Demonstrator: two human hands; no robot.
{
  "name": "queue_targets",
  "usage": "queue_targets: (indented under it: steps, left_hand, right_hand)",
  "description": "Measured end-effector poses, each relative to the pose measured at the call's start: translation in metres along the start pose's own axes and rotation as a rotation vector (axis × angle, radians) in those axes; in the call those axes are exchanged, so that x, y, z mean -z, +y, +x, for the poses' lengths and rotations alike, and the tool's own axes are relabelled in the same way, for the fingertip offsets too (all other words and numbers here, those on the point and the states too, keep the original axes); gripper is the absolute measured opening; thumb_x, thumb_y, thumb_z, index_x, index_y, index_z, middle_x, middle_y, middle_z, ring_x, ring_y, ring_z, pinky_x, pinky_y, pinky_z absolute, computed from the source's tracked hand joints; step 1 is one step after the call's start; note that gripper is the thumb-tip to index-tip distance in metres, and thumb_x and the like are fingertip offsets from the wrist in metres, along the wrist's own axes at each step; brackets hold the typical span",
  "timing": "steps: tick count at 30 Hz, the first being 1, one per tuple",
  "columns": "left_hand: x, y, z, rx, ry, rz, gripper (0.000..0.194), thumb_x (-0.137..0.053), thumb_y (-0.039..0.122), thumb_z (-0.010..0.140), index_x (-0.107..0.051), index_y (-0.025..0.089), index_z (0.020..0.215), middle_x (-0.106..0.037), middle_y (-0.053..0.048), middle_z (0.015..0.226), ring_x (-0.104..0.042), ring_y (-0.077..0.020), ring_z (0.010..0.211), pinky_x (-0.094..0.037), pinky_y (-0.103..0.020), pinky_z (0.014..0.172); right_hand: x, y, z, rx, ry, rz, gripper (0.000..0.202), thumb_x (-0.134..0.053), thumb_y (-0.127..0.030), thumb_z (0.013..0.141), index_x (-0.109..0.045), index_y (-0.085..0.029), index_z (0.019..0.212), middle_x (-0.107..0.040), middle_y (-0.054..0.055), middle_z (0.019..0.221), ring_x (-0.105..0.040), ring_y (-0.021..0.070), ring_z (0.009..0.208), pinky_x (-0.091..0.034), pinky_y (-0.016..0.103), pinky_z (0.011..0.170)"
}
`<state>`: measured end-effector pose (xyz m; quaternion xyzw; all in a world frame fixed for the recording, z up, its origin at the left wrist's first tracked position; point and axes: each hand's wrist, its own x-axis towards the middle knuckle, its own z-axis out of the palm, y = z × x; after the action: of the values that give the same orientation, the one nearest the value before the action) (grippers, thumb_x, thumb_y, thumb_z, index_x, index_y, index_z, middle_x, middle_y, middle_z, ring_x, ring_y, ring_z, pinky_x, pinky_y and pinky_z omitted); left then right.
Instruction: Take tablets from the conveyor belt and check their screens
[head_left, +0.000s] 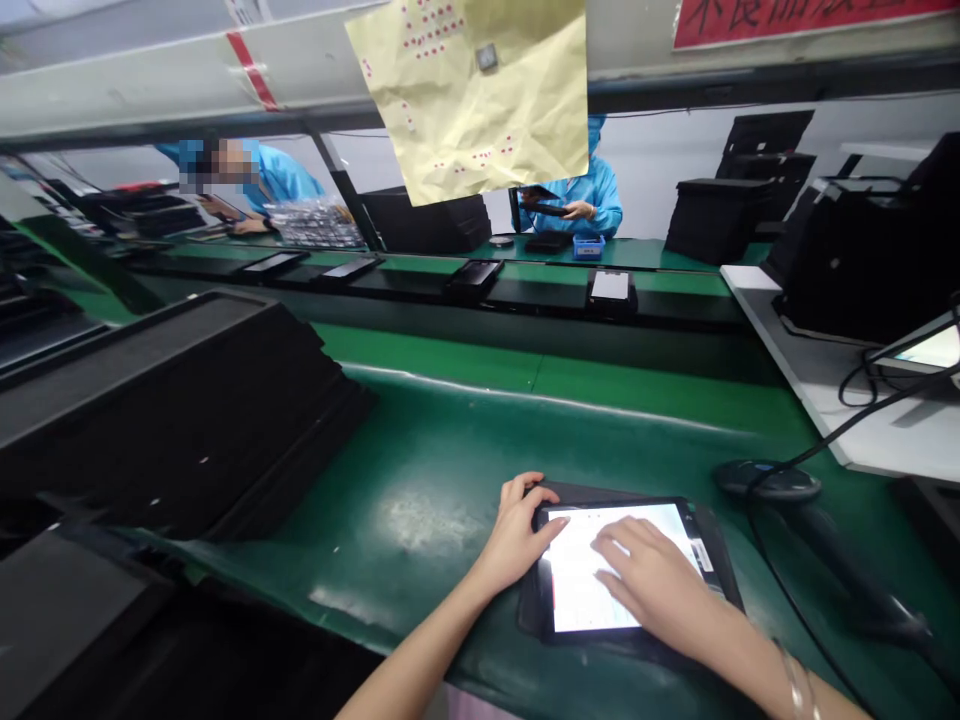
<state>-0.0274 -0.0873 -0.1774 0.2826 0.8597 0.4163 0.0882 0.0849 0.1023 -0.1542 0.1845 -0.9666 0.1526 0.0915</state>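
A tablet (577, 590) with a bright white screen lies on a thin black pad (530, 605) on the green bench top. My left hand (517, 530) grips the tablet at its upper left corner, the thumb over the screen edge and the fingers around the border. Over the screen is my right hand (652, 575), its fingers apart and bent slightly, the tips at or just above the glass. It holds nothing. A small white label (702, 555) shows on the tablet's right border.
Stacked black trays (225, 430) fill the left side. At right are a barcode scanner (847, 570), its cable and a white shelf (810, 370). Devices sit along a conveyor (540, 290) ahead. Two people in blue work beyond, under a hanging yellow sheet (480, 110).
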Motion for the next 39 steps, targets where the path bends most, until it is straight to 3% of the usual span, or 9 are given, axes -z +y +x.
queue_targets:
  steps: [3, 8, 17, 25, 39]
  left_hand:
    - [-0.004, -0.001, 0.005, -0.008, -0.006, 0.016, 0.013, -0.066, 0.023, 0.079, -0.063, 0.02, 0.092, -0.05, -0.011, 0.122, -0.043, -0.0297, 0.121, -0.037, -0.052, 0.104]
    - [-0.003, -0.002, 0.003, -0.012, -0.011, 0.038, 0.012, -0.064, 0.024, 0.082, -0.061, 0.02, 0.093, -0.048, -0.01, 0.12, -0.042, -0.029, 0.12, -0.036, -0.05, 0.105]
    - [-0.004, -0.002, 0.003, -0.027, -0.046, 0.061, 0.012, -0.058, 0.025, 0.087, -0.059, 0.017, 0.096, -0.045, -0.013, 0.119, -0.041, -0.0303, 0.118, -0.034, -0.051, 0.103]
    - [0.0, 0.002, 0.006, -0.084, -0.14, 0.079, 0.017, -0.054, 0.024, 0.089, -0.062, 0.023, 0.104, -0.045, -0.01, 0.126, -0.037, -0.0298, 0.124, -0.031, -0.051, 0.105]
    - [-0.004, -0.004, 0.005, -0.089, -0.08, 0.068, 0.015, -0.055, 0.026, 0.088, -0.063, 0.022, 0.101, -0.049, -0.01, 0.118, -0.043, -0.0285, 0.118, -0.035, -0.051, 0.104]
  right_hand:
    - [-0.01, 0.014, 0.021, -0.093, 0.027, 0.041, 0.017, -0.052, -0.011, 0.087, -0.06, -0.015, 0.102, -0.061, 0.009, 0.097, -0.055, 0.0267, 0.088, -0.045, 0.041, 0.075]
    - [-0.024, 0.022, 0.038, -0.18, 0.027, 0.138, 0.014, -0.052, -0.017, 0.09, -0.061, -0.018, 0.102, -0.058, 0.008, 0.097, -0.052, 0.024, 0.09, -0.044, 0.039, 0.079]
    - [-0.02, 0.022, 0.04, -0.228, -0.027, 0.201, 0.016, -0.054, -0.02, 0.091, -0.06, -0.019, 0.105, -0.057, 0.006, 0.098, -0.05, 0.0233, 0.091, -0.04, 0.039, 0.08]
    - [-0.02, 0.021, 0.042, -0.258, -0.054, 0.232, 0.013, -0.053, -0.02, 0.091, -0.059, -0.017, 0.102, -0.057, 0.006, 0.099, -0.049, 0.0242, 0.092, -0.04, 0.04, 0.082]
    - [-0.015, 0.019, 0.043, -0.283, -0.077, 0.249, 0.015, -0.053, -0.019, 0.091, -0.06, -0.015, 0.103, -0.057, 0.007, 0.101, -0.048, 0.0243, 0.094, -0.04, 0.041, 0.084]
